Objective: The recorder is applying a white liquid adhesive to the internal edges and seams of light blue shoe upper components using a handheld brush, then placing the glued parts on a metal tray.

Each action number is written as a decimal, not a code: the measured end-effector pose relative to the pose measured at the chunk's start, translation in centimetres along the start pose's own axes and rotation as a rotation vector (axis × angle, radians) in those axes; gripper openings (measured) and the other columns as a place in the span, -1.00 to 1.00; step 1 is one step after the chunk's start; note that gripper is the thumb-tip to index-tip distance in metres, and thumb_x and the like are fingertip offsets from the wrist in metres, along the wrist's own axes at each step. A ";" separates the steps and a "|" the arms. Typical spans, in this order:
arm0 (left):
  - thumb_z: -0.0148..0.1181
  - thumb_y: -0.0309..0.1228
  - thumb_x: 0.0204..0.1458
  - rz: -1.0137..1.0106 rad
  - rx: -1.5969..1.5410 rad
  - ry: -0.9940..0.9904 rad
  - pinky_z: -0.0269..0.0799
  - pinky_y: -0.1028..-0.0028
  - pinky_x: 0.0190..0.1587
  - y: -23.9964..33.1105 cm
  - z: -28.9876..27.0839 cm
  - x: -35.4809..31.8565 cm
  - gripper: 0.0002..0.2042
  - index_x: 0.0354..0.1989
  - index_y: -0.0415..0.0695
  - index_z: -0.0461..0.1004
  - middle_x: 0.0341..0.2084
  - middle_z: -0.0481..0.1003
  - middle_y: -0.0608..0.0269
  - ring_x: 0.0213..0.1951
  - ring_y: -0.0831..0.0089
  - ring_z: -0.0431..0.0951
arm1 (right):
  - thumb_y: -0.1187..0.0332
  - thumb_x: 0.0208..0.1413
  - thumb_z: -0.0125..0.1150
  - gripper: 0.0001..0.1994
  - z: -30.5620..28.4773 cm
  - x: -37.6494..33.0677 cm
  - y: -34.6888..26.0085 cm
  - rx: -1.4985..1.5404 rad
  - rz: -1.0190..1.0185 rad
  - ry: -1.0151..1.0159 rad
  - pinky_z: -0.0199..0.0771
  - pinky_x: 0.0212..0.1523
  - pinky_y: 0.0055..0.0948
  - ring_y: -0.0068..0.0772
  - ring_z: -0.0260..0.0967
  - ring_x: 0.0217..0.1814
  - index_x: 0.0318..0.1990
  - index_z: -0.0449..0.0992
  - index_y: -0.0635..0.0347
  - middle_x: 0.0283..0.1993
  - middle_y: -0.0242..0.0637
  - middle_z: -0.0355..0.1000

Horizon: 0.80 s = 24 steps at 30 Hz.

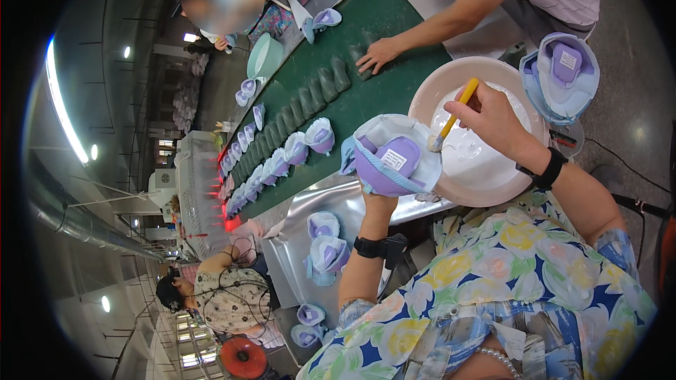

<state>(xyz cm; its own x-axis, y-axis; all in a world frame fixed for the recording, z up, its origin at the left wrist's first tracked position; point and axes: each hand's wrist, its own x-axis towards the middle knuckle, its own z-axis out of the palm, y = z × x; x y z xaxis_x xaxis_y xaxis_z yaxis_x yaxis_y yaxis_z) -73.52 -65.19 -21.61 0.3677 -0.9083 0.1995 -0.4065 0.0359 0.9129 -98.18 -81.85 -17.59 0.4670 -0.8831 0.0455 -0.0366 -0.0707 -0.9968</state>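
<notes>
My left hand [378, 205] holds up a purple and light-blue shoe upper [377, 174] from below; most of its fingers are hidden behind the piece. A white label shows inside the upper. Closed around a yellow-handled brush [459, 114] is my right hand [496, 118]. The brush's bristles touch, or nearly touch, the pale right edge of the upper. Just beneath and beyond the brush stands a pinkish basin [465, 67] with white liquid [486, 158] in it. Another upper of the same colours [563, 91] sits to the right of the basin.
A green conveyor belt [394, 17] carries rows of similar uppers [296, 148] and dark shoe lasts or soles [310, 98]. A co-worker's hand [380, 54] rests on a dark piece. More uppers [329, 253] lie on the metal table at left. A green basin [265, 56] stands across the belt.
</notes>
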 end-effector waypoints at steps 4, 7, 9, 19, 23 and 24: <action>0.06 -0.33 0.28 -0.085 -0.344 0.186 0.48 0.29 0.17 -2.7 0.1 -1.2 -0.58 0.29 -0.13 0.29 0.12 0.46 0.22 0.10 0.35 0.51 | 0.16 0.19 0.31 -0.61 0.8 -0.6 0.7 0.030 0.117 0.012 0.52 -0.31 -0.48 -0.38 0.55 -0.37 -0.20 0.46 0.41 -0.37 -0.12 0.54; 0.02 -0.35 0.30 -0.091 -0.669 0.272 0.46 0.28 0.20 -3.1 0.5 -0.9 -0.62 0.26 -0.13 0.34 0.12 0.46 0.23 0.10 0.36 0.51 | 0.16 0.18 0.31 -0.62 1.3 -1.1 1.2 0.075 0.162 0.015 0.54 -0.31 -0.51 -0.39 0.56 -0.36 -0.18 0.46 0.40 -0.34 -0.12 0.54; 0.00 -0.36 0.31 -0.074 -0.691 0.333 0.47 0.28 0.20 -3.1 0.8 -0.7 -0.63 0.26 -0.11 0.35 0.12 0.46 0.24 0.11 0.36 0.51 | 0.16 0.19 0.31 -0.62 1.5 -1.4 1.5 0.099 0.183 0.002 0.54 -0.31 -0.52 -0.41 0.56 -0.36 -0.17 0.46 0.40 -0.33 -0.12 0.54; 0.12 -0.42 0.22 -0.063 0.201 -0.022 0.49 0.32 0.12 -1.2 -2.1 1.4 -0.57 0.26 -0.21 0.31 0.01 0.50 0.14 0.04 0.36 0.54 | 0.42 0.16 0.31 -0.81 -0.6 -1.9 1.7 0.148 -0.199 -0.061 0.50 -0.14 -0.52 -0.47 0.54 -0.18 -0.12 0.49 0.24 -0.22 -0.24 0.55; -0.02 -0.12 0.28 -0.911 -0.922 -0.004 0.69 0.31 -0.32 0.3 0.3 0.8 -0.57 0.20 -0.10 0.41 -0.02 0.56 0.12 -0.10 0.29 0.65 | 0.49 0.14 0.31 -0.81 -2.1 -2.5 1.4 -0.027 -0.434 -0.130 0.51 -0.07 -0.44 -0.33 0.55 -0.10 -0.10 0.51 0.19 -0.15 -0.21 0.58; -0.02 -0.12 0.28 -0.952 -1.064 -0.122 0.67 0.39 -0.41 -0.5 0.6 0.0 -0.57 0.20 -0.11 0.40 -0.04 0.57 0.11 -0.18 0.30 0.67 | 0.51 0.13 0.31 -0.80 -2.0 -2.8 1.2 -0.020 -0.490 -0.155 0.52 -0.05 -0.41 -0.28 0.55 -0.09 -0.09 0.51 0.17 -0.13 -0.20 0.58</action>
<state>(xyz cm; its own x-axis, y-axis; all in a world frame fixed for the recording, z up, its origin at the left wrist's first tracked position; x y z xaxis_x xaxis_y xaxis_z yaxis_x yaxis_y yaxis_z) -73.79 -65.49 -22.28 0.0443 -0.7907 -0.6105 0.7783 -0.3558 0.5174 -101.27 -80.37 -18.79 0.5592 -0.6650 0.4950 0.2033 -0.4688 -0.8596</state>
